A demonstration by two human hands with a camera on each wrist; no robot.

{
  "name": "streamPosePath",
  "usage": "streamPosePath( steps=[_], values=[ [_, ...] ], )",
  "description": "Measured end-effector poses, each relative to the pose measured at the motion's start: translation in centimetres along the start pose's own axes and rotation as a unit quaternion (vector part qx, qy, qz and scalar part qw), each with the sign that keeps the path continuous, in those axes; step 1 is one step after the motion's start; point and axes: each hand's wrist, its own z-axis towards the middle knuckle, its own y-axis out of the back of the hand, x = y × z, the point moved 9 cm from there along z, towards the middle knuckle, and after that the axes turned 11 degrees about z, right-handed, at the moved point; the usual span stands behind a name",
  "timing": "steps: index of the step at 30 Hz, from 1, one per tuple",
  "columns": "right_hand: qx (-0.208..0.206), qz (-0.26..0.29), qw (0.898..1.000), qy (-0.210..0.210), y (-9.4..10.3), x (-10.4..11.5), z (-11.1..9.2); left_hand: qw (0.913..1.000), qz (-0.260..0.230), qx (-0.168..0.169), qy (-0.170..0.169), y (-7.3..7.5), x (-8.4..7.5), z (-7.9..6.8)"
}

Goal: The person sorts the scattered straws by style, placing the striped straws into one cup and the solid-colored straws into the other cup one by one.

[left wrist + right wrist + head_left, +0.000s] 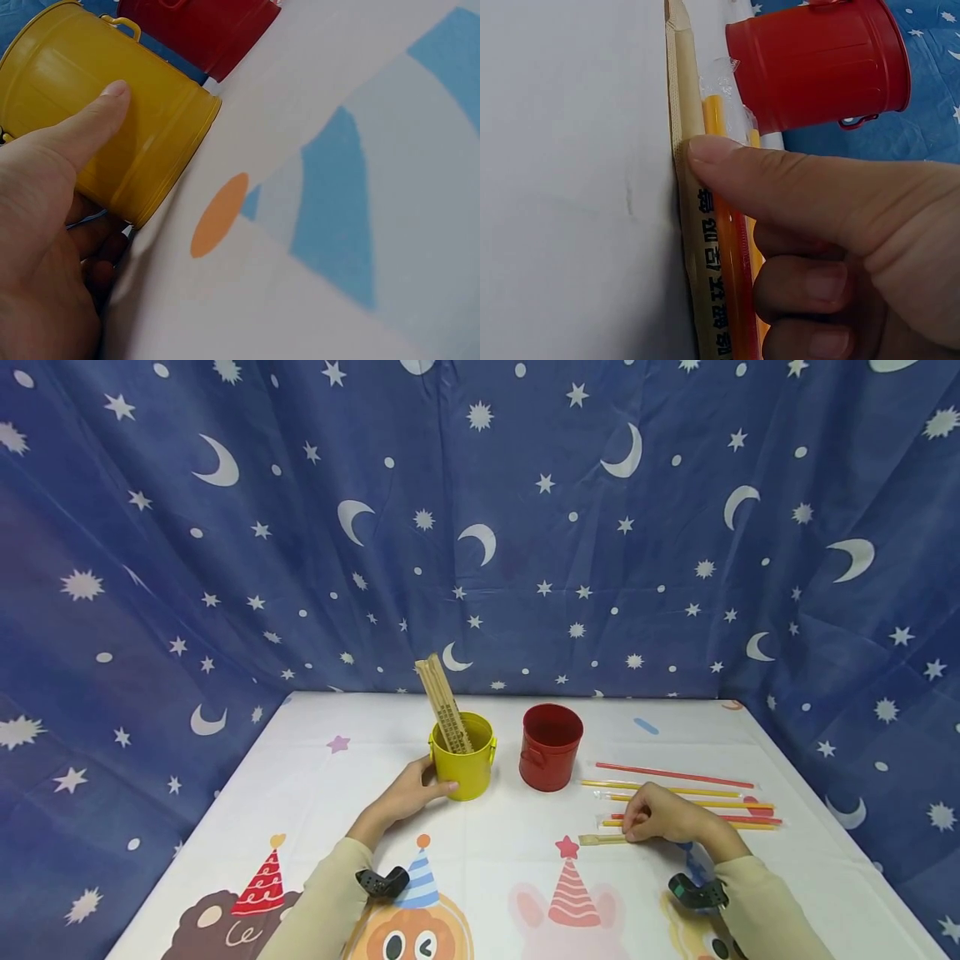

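Observation:
My left hand point(408, 792) holds the yellow bucket point(468, 777) low on its left side. In the left wrist view the thumb lies along the wall of the yellow bucket point(112, 142), and the fingers pass behind it. Several paper-wrapped straws point(444, 703) lean to the left inside this bucket. On the right, my right hand point(663, 814) pinches another paper-wrapped straw point(600, 840) lying at table level. Its brown wrapper point(684, 90) carries dark printed characters, with the thumb pressed on it. Beside it runs an orange straw point(714, 112) in clear film.
A red bucket point(551, 752) stands right of the yellow one, its inside showing no straws. Several red and orange film-wrapped straws point(675, 774) lie side by side around the right hand. A white printed tablecloth point(337, 793) covers the table, with a blue starry curtain point(480, 527) behind.

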Motion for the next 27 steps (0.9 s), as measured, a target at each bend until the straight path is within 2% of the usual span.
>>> streamPosePath(
  steps=[12,18,27],
  values=[
    [0.006,-0.007,1.0,-0.004,-0.4,0.2,0.2,0.9999,-0.004,-0.001,0.016,0.1,0.5,-0.6],
    [0.008,0.021,1.0,0.0,-0.2,0.7,-0.1,1.0,-0.004,-0.003,0.008,0.0,0.4,-0.6],
    [-0.01,0.069,0.994,0.08,0.7,3.1,-0.4,1.0,-0.007,-0.001,0.006,0.2,0.1,-0.5]
  ],
)
